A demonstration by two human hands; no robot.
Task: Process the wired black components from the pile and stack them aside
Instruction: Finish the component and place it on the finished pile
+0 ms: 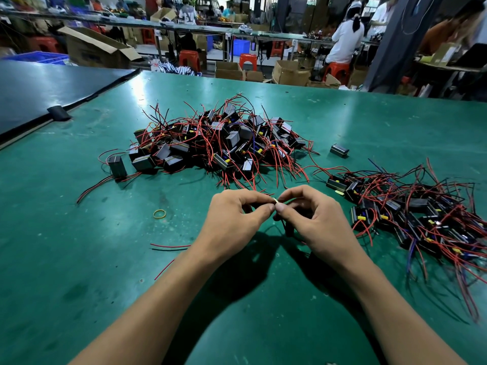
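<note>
From my head view, both my hands meet over the near middle of the green counter (pixel 79 259). My left hand (pixel 234 217) and my right hand (pixel 311 219) come together thumb to thumb, each grip narrow and pinched on a small pale-yellow piece (pixel 275 200) held between the fingertips. I cannot tell exactly what that piece is. Under my right hand a dark component (pixel 288 227) shows, mostly hidden by my fingers, with thin wires trailing toward me beneath my wrist.

Far of my hands, in the middle of the counter, lies the big pile (pixel 221 143) of black box-shaped components tangled in red and black wires. One black box (pixel 117 165) stands upright at the pile's left edge, and another single box (pixel 339 150) lies apart to the pile's right.

To the right of my right hand sits a second heap (pixel 411 214) of the same wired black components, many showing yellow tabs, spread toward the right edge.

On the left of my left hand, a yellow rubber band (pixel 160 213) lies flat on the counter. Nearer, loose red and black wire ends (pixel 168 247) lie beside my left forearm.
</note>
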